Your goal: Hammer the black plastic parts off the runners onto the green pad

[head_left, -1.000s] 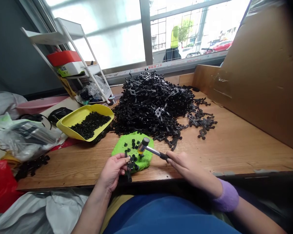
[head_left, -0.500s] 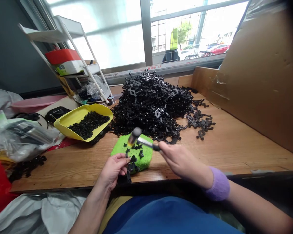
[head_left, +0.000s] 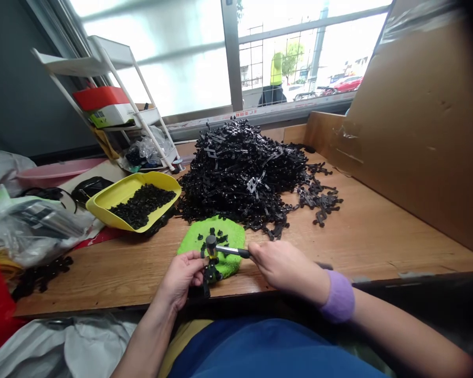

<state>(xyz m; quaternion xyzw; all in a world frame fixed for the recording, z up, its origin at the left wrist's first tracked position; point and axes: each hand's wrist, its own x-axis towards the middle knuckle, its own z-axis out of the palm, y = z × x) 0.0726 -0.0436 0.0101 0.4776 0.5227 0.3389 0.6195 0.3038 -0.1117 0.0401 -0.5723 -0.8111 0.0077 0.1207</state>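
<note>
Closest to the camera, the person's left hand (head_left: 179, 281) pinches a cluster of black plastic parts (head_left: 209, 275) between its curled fingers (head_left: 192, 266), just over a green terry cloth pad (head_left: 230, 252) dotted with loose black pieces. The right hand (head_left: 285, 270), with a lilac wristband (head_left: 338, 296) behind it, has its fingers (head_left: 267, 254) closed around a small hammer (head_left: 230, 251), its head right at the held parts. The pad lies on a wooden counter (head_left: 362, 252). To its left, a yellow tray (head_left: 157, 181) holds more black pieces. Beyond rises a large heap of black plastic strips (head_left: 240, 178). A cardboard sheet (head_left: 417, 131) stands at right, a white shelf rack (head_left: 102, 68) at left, and a window (head_left: 299, 52) looks onto a street.
</note>
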